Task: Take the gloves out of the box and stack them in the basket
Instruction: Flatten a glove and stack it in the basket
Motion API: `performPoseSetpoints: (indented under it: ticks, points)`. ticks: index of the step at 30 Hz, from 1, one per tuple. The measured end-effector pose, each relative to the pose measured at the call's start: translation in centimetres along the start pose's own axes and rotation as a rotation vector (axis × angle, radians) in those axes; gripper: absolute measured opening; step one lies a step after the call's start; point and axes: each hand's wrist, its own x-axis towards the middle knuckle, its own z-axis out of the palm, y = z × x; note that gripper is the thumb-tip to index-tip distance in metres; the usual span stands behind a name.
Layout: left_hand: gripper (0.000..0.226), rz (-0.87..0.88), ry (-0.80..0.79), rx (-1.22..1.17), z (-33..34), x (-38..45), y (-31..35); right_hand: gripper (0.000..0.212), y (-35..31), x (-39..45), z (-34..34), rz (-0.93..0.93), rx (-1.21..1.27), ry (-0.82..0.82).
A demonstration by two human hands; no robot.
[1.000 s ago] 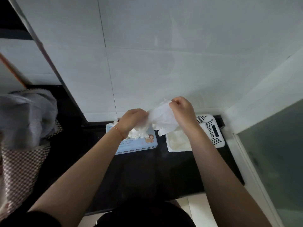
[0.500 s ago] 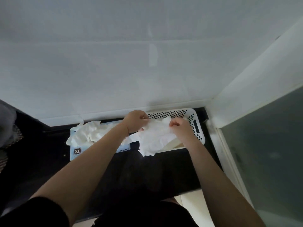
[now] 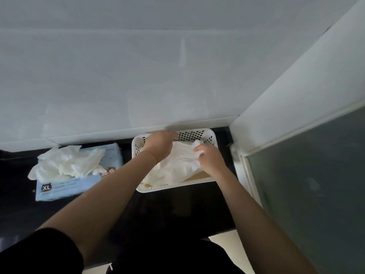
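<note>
Both hands are working over the white basket (image 3: 177, 187) at the centre of the frame. I am seeing the left hand (image 3: 160, 145) reaching across the basket's upper left corner, its knuckles toward me and its fingers bent down onto the far edge of a white glove (image 3: 178, 162); whether those fingers are actually gripping the glove I cannot tell, since the back of the hand is hiding them. The right hand (image 3: 211, 158) is sitting at the basket's right side, and its thumb and fingertips are pinching the glove's upper right edge. The two hands are apart, one at each end of the glove, and the glove is lying spread and crumpled between them inside the basket, covering most of its floor. A strip of tan is showing under the glove at the basket's lower right. I am noting the perforated far wall of the basket just beyond the left hand.

Left of the basket, in the left part of the frame, the pale blue glove box (image 3: 78, 184) is lying on the dark counter (image 3: 177, 210), marked XL on its near face. A loose bunch of white gloves (image 3: 67, 164) is spilling out of its top. Above everything the white tiled wall (image 3: 138, 76) is filling the upper frame, and a frosted glass panel (image 3: 316, 184) is standing at the right.
</note>
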Motion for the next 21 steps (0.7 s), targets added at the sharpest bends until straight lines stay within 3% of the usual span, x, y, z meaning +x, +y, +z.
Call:
performPoseSetpoints:
  ticks: [6,10,13,18,21]
  points:
    - [0.013,0.175,0.205,0.016,1.4,-0.3,1.1,0.042,0.9,0.9,0.3,-0.050,-0.177,-0.027]
    - [0.028,0.122,-0.052,0.069,1.5,-1.5,1.8,0.041,0.8,1.2,0.5,-0.051,-0.290,-0.029]
    - [0.033,0.108,-0.126,0.133,1.9,-2.1,1.2,0.035,0.6,1.2,0.8,-0.045,-0.370,-0.043]
    - [0.044,0.086,-0.134,0.105,1.6,-3.6,-0.3,0.035,-0.5,0.5,1.7,-0.016,-0.464,-0.039]
    - [0.036,0.081,-0.013,0.015,0.8,-4.4,-0.8,0.040,-2.0,-0.1,2.2,-0.034,-0.446,0.050]
